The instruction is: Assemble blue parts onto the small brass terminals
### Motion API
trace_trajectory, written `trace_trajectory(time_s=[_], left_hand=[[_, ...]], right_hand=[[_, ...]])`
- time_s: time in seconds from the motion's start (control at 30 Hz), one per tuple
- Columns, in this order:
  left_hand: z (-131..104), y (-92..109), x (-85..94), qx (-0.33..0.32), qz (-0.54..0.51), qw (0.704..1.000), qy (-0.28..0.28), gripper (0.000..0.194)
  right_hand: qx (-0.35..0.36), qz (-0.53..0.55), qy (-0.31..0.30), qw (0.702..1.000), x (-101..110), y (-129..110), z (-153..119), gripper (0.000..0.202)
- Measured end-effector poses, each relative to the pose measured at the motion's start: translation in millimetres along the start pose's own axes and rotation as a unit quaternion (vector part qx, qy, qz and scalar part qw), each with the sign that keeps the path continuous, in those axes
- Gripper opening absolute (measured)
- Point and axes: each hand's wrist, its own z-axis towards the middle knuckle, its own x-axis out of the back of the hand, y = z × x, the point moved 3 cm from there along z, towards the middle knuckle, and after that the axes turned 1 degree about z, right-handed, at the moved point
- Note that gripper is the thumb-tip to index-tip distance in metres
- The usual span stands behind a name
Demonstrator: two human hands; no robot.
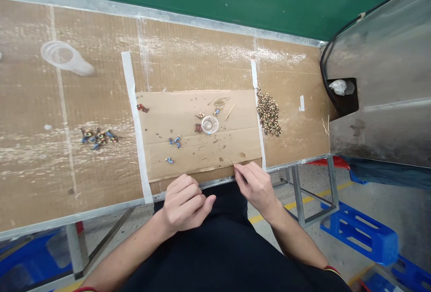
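Note:
My right hand (255, 186) is at the front edge of the cardboard sheet, with thumb and forefinger pinched on a thin wooden toothpick (230, 159) whose tip points up and left. Beside it, my left hand (184, 203) is curled closed over the table's front edge, thumb sticking out. Whatever its fingers may hold is hidden. On the sheet (202, 166) stands a small clear plastic cup (209, 124). Around it lie tiny painted figures, among them blue ones (175, 141), a single blue one (169, 160) and a dark red one (142, 108). Another toothpick (230, 111) lies right of the cup.
A dense pile of small figures (268, 113) lies right of the sheet, and a looser group (98, 137) lies left. A clear container (63, 56) is at the back left. Sticks (325, 126) lie near the metal panel (380, 67) on the right. White tape strips (136, 126) flank the sheet.

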Motion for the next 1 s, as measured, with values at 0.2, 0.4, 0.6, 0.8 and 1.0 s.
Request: trace_trajectory(time_s=[0.2, 0.4, 0.6, 0.8, 1.0], left_hand=[[1.7, -1.4, 2.0, 0.006, 0.006, 1.000, -0.014, 0.029], [-0.2, -3.4, 0.6, 0.006, 0.010, 1.000, -0.011, 0.029], [-2.1, -4.3, -1.1, -0.005, 0.013, 1.000, -0.011, 0.028], [-2.5, -4.0, -1.1, -0.008, 0.020, 1.000, -0.005, 0.029], [-3.2, -4.4, -2.1, -0.012, 0.022, 1.000, -0.003, 0.030]], right_hand=[[-0.020, 0.008, 0.009, 1.000, -1.7, -3.0, 1.9, 0.016], [-0.027, 0.006, 0.019, 0.999, -3.2, -5.0, 2.4, 0.018], [-0.022, -0.005, 0.023, 0.999, -7.6, -7.1, 3.4, 0.017], [-0.014, -0.024, 0.029, 0.999, -8.7, -8.7, 5.2, 0.015], [-0.002, -0.056, 0.025, 0.998, -10.6, -12.0, 5.6, 0.017]])
